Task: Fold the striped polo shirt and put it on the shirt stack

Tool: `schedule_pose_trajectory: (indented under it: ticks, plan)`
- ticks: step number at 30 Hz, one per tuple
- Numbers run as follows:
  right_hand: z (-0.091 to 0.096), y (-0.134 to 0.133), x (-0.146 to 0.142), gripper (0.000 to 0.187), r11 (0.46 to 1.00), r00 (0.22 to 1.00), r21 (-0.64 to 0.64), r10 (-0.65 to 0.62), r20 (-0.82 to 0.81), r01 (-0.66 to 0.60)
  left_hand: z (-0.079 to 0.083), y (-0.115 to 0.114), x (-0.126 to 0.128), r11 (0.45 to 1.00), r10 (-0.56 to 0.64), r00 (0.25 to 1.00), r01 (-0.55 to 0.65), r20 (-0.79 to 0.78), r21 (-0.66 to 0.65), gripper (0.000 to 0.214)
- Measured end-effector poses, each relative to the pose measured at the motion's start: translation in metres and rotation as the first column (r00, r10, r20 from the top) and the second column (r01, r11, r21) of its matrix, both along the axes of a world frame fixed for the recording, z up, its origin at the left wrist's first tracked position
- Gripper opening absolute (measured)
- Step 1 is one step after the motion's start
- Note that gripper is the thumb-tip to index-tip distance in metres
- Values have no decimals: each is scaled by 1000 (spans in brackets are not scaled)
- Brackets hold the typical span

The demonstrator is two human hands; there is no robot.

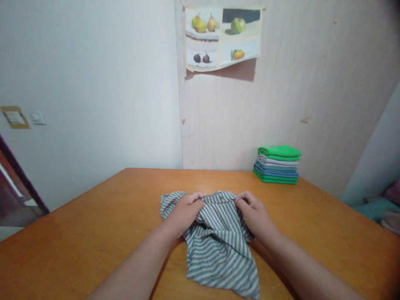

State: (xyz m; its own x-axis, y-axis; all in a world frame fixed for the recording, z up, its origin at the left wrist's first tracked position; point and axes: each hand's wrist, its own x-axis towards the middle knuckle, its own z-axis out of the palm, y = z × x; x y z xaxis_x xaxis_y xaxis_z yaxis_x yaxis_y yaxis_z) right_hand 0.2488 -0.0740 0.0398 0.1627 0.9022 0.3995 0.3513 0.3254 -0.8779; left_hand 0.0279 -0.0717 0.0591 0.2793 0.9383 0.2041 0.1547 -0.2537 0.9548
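Observation:
A grey and white striped garment [218, 246], crumpled and with a banded edge at the top, lies partly on the wooden table in front of me. My left hand [186, 210] pinches that band on its left side, thumb on top. On the right side, my right hand [254, 212] grips the same band between thumb and fingers. Between the two hands the band is held fairly straight, with a small dark spot like a button or snap on it. A bunched part of the cloth sticks out beyond my left hand. Loose folds hang toward me.
A stack of folded cloths [276, 164], green, grey and blue, stands at the table's back right corner. The orange-brown wooden table [103, 216] reaches the wall. A fruit print [220, 39] hangs above, and coloured fabric [371, 204] shows beyond the right edge.

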Motion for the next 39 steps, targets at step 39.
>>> schedule_pose_trajectory:
  ticks: [39]
  plan:
    - [-5,-26,-21,16,979,874,-16,189,447,-204,-21,-9,15,896,219,801,62,-557,441,17]
